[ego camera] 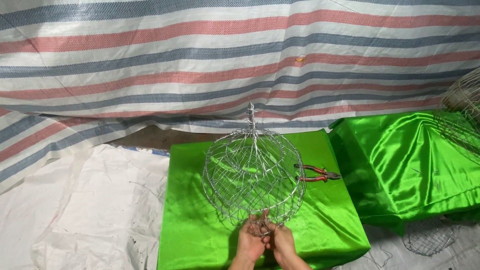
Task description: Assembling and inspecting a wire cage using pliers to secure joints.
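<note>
Both hands meet at the near, lower end of a round wire cage (253,175); the left hand (250,243) and the right hand (282,242) are pinched together on the loose wire ends there, fingers closed on the strands, so the work in hand looks like twisting or tying off the cage's bottom; the cage itself stands tilted on a tabletop covered in shiny green cloth (195,230), its twisted top knot pointing away toward the striped tarp (150,55) hanging behind; a pair of red-handled pliers (317,174) lies on the cloth just beside the cage on its right, untouched; a second green-covered block (400,165) sits to the right, with another wire frame (465,110) at the edge of view and a smaller mesh piece (430,237) on the floor; judging from this, the next move calls for a firm grip on the ends while they are wound tight, and likely the pliers to finish the twist.
</note>
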